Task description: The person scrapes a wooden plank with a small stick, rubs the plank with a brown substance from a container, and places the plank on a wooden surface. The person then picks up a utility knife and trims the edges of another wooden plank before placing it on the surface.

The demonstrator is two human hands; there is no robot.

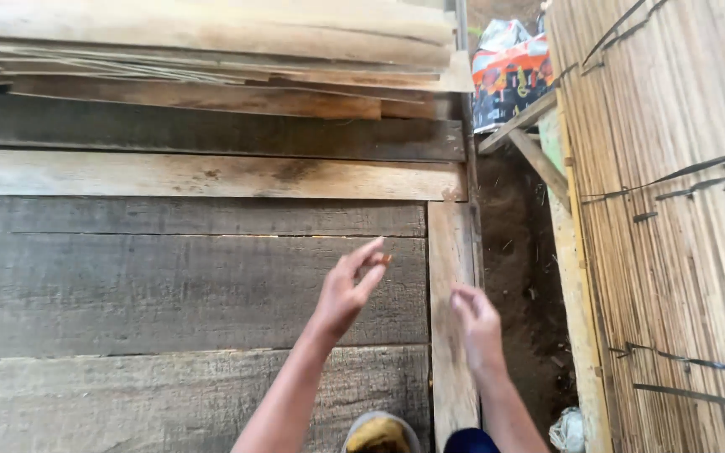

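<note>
My left hand (347,289) hovers above the grey weathered planks (169,294) of a wooden platform, fingers loosely spread and empty. My right hand (474,323) hangs over the narrow pale edge board (449,252) at the platform's right side, fingers curled downward, with nothing visible in it. Neither hand touches the wood. A pale plank (211,176) lies crosswise beyond the hands. Farther back rests a stack of thin light boards (211,42).
Right of the platform a dirt gap (522,268) drops down. Past it rises a wall of thin bamboo slats (681,210) tied with dark strips. An orange and white bag (509,75) sits at the top. My foot in a yellow shoe (379,434) shows at the bottom.
</note>
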